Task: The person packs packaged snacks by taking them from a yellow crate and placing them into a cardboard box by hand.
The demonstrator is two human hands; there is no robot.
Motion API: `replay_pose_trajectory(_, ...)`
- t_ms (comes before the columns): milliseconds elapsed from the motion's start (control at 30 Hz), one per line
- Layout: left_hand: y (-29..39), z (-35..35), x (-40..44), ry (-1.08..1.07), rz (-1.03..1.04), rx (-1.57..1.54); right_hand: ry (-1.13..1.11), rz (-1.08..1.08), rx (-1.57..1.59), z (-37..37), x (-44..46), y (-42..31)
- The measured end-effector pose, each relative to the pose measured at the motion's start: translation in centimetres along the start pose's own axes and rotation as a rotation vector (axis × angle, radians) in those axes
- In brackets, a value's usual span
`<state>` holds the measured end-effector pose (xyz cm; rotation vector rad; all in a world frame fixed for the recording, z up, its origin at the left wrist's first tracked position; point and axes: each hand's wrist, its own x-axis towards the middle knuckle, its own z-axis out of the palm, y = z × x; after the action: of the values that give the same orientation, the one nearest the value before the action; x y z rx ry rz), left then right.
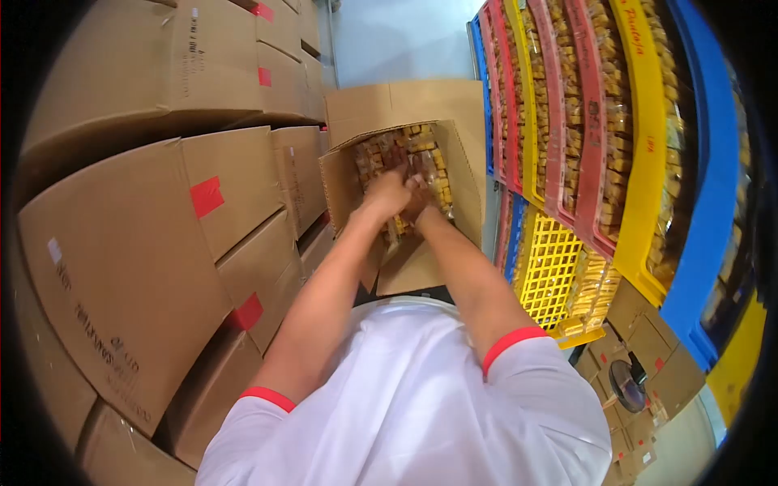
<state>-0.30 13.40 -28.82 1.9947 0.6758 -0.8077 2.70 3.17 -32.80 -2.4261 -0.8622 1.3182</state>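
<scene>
Both hands reach down into an open cardboard box [468,174] in front of me. Rows of clear packets [442,174] with small yellow-brown pieces lie inside it. My left hand [387,194] is over the packets left of centre, its fingers bent and close together. Beside it, nearly touching, my right hand [416,201] is also closed, with its fingertips down among the packets. What the fingers hold, if anything, is hidden by the hands and the wrappers. The box's far flap [405,99] is folded outward.
Closed cardboard cartons [113,275], some with red tape, are stacked along my left. On the right rises a stack of blue, red and yellow crates [640,146] full of similar packets. A yellow lattice crate [549,271] and a black fan-like object [627,384] are lower right.
</scene>
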Motion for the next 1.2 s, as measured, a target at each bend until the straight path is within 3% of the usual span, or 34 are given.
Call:
replay_pose_trajectory(67,0.4,-3.4,-4.4,0.336,0.386,-0.234,-0.005,-0.025,0.035,-1.8,-1.2,-0.5)
replay_pose_trajectory(133,0.7,-7.0,-9.2,0.555,0.561,-0.448,0.143,-0.074,-0.082,-2.1,-2.1,0.0)
replay_pose_trajectory(167,-0.7,-7.5,-9.7,0.753,0.537,-0.485,0.374,-0.215,0.128,-1.9,-3.6,0.7)
replay_pose_trajectory(200,-2.2,-7.6,-9.8,0.948,0.508,-0.523,0.383,-0.211,0.119,-3.3,-6.3,0.7)
replay_pose_trajectory(267,-4.4,-8.0,-9.0,0.937,0.414,-0.463,0.727,-0.397,0.195,-7.6,-12.7,-0.7)
replay_pose_trajectory(300,-5.1,-8.0,-8.5,0.923,0.311,-0.392,0.737,-0.393,0.185,-7.6,-14.3,-0.2)
replay_pose_trajectory(333,-5.6,-7.6,-8.2,0.919,0.327,-0.397,0.898,-0.286,0.178,-7.5,-15.7,0.3)
replay_pose_trajectory(367,-6.2,-7.0,-8.0,0.758,0.244,-0.234,1.055,-0.17,0.173,-7.3,-17.0,0.9)
replay_pose_trajectory(400,-6.4,-6.5,-8.2,0.595,0.16,-0.07,1.064,-0.158,0.17,-5.8,-17.5,2.3)
replay_pose_trajectory(467,-4.9,-6.4,-8.8,0.534,0.153,-0.086,0.73,0.081,0.192,-1.8,-16.8,5.7)
replay_pose_trajectory(567,-6.3,-5.8,-7.3,0.599,0.209,-0.007,0.787,0.164,0.286,-0.5,-15.9,5.6)
replay_pose_trajectory(633,-6.8,-6.1,-7.2,0.667,0.38,-0.049,0.775,0.129,0.243,-0.5,-15.4,6.1)
replay_pose_trajectory(667,-6.1,-6.7,-7.3,0.637,0.288,-0.062,0.749,0.131,0.289,0.1,-14.9,6.6)
replay_pose_trajectory(700,-4.7,-6.6,-7.9,0.795,0.523,-0.056,0.736,0.145,0.336,0.6,-14.7,6.9)
replay_pose_trajectory(733,-5.9,-7.4,-5.7,0.783,0.593,-0.127,0.747,0.141,0.37,0.5,-15.1,6.8)
replay_pose_trajectory(767,-2.5,-7.5,-8.5,0.831,0.54,-0.144,0.629,0.12,0.415,0.1,-16.0,6.8)
replay_pose_trajectory(833,0.3,-7.8,-9.9,0.924,0.79,-0.153,0.605,0.043,0.542,0.0,-17.6,6.8)
replay_pose_trajectory(867,1.5,-7.4,-11.0,0.811,0.828,-0.315,0.61,0.01,0.588,-0.3,-19.8,6.1)
replay_pose_trajectory(933,4.3,-6.1,-14.1,0.726,0.815,-0.108,0.733,-0.047,0.61,2.0,-22.3,7.1)
replay_pose_trajectory(1000,7.6,-2.4,-15.7,0.568,0.956,-0.371,0.842,-0.122,0.613,4.2,-25.1,10.2)
replay_pose_trajectory(1067,12.6,4.8,-18.9,0.605,1.072,-0.383,0.779,-0.068,0.582,7.7,-29.3,14.4)
replay_pose_trajectory(1133,15.5,11.6,-21.0,0.468,1.068,-0.458,0.688,0.106,0.639,13.7,-32.3,21.1)
replay_pose_trajectory(1167,15.6,14.8,-20.7,0.315,1.024,-0.275,0.744,0.19,0.671,18.6,-33.1,25.4)
replay_pose_trajectory(1200,16.2,19.3,-20.7,0.156,0.981,-0.074,0.632,0.43,0.611,25.3,-37.7,31.7)
